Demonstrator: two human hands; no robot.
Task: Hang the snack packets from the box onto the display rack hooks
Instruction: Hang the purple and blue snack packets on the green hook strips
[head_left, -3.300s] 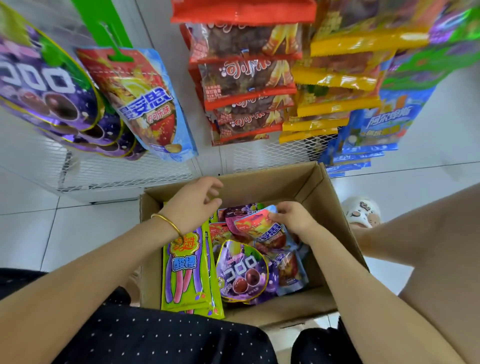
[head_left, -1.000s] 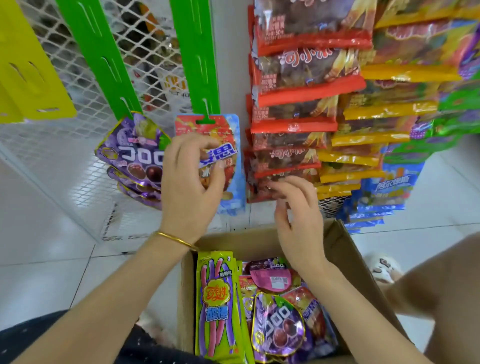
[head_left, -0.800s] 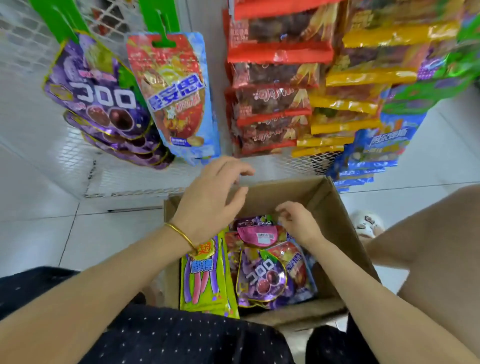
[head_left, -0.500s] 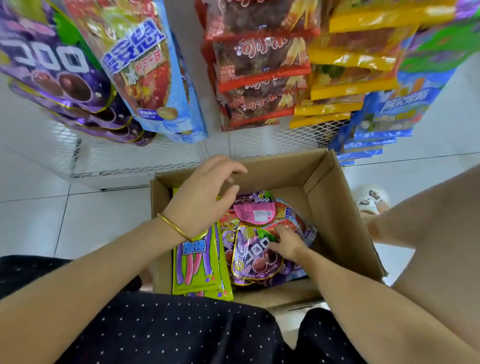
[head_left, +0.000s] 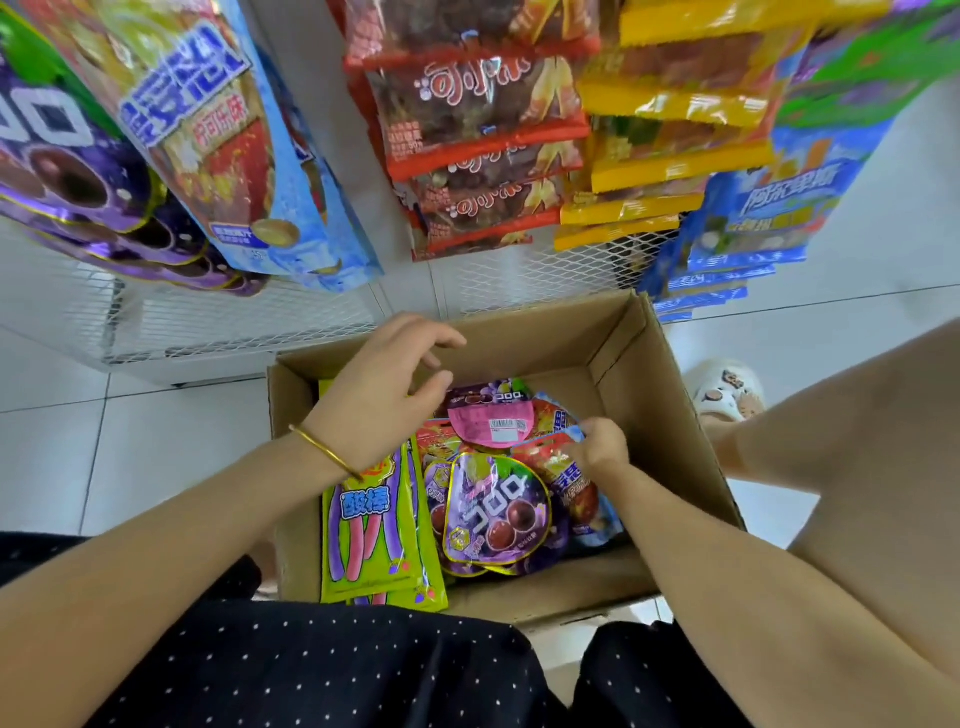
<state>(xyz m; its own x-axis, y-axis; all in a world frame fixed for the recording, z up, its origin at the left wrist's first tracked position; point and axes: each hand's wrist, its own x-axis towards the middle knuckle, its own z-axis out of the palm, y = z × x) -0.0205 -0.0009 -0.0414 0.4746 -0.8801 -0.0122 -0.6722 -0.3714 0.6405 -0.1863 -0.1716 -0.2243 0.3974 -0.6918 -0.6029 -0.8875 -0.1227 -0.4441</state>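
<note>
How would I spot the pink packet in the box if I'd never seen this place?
Find the cardboard box under the hanging snacks. The pink packet lies near its middle, between the left hand and the right hand, beyond the round purple packet. It alone shows a plain pink face with a white label; its neighbours show bright pictures.

The picture's top edge cuts off the hanging purple packets (head_left: 67, 171) and blue packet (head_left: 228, 156). Our right hand (head_left: 597, 447) hides its fingertips behind the red-and-blue packet (head_left: 582, 493) it pinches.
</note>
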